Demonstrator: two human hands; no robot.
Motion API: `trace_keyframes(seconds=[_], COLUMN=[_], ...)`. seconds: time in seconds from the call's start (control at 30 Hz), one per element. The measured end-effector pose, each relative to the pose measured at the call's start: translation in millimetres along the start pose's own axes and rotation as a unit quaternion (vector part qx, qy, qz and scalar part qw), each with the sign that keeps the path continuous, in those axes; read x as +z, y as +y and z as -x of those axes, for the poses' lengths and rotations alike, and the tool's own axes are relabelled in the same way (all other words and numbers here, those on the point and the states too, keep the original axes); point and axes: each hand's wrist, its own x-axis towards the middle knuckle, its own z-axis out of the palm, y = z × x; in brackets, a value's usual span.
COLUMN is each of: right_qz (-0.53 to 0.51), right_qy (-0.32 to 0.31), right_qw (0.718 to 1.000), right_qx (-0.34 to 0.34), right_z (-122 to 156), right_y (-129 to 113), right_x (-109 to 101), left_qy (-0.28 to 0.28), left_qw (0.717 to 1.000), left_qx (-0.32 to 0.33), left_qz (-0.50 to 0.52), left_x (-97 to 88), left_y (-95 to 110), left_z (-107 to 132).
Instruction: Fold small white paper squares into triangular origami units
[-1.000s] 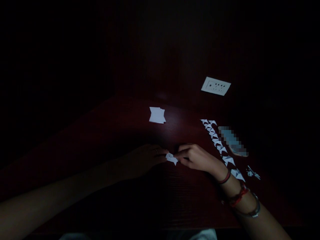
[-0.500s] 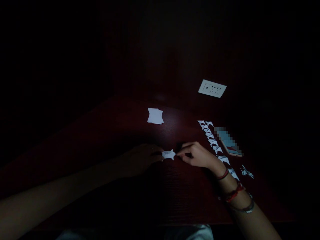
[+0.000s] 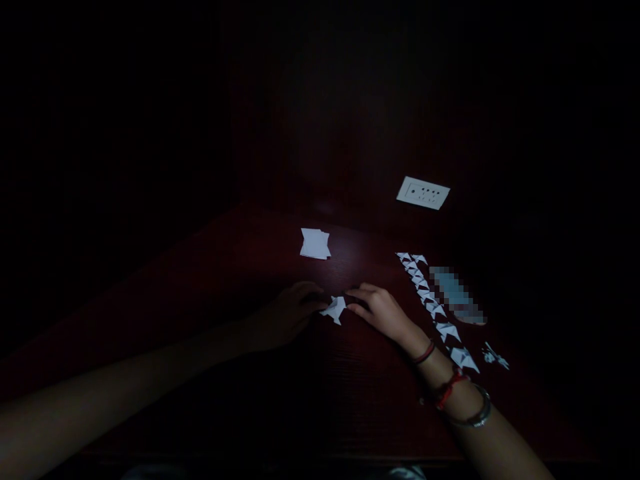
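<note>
A small folded white paper piece (image 3: 336, 308) with pointed corners lies on the dark red table between my hands. My left hand (image 3: 293, 313), deep in shadow, has its thumb at the paper's left corner, with the forefinger arched above. On the right side, my right hand (image 3: 379, 311) has thumb and forefinger apart, their tips close by the paper's right edge; contact is hard to make out. Beyond my hands lies a stack of white paper sheets (image 3: 315, 244). A row of folded white paper pieces (image 3: 423, 293) runs along the right.
A phone (image 3: 457, 297), partly blurred out, lies right of the row. Nearer to me is a small white tangled item (image 3: 495, 357). A socket plate (image 3: 423, 193) is set in the dark wall behind the table (image 3: 350, 393). The surroundings are very dark.
The folded paper has turned, its points now facing other ways. My right hand has shifted slightly left, its thumb and forefinger spread wider. The whole view has tilted up a little.
</note>
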Motion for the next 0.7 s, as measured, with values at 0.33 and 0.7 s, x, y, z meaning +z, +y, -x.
trace_keyframes(seconds=[0.33, 0.7], right_qz=[-0.059, -0.013], right_qy=[0.006, 0.021], right_qw=[0.990, 0.991], right_qx=[0.127, 0.131], right_z=[6, 2], right_y=[-13, -45], right_x=[-9, 11], left_qy=[0.069, 0.027], left_qw=[0.995, 0.992], left_qx=[-0.069, -0.114], left_qz=[0.011, -0.035], left_x=[-7.6, -2.6], left_y=[-8, -29], left_z=[-3, -2])
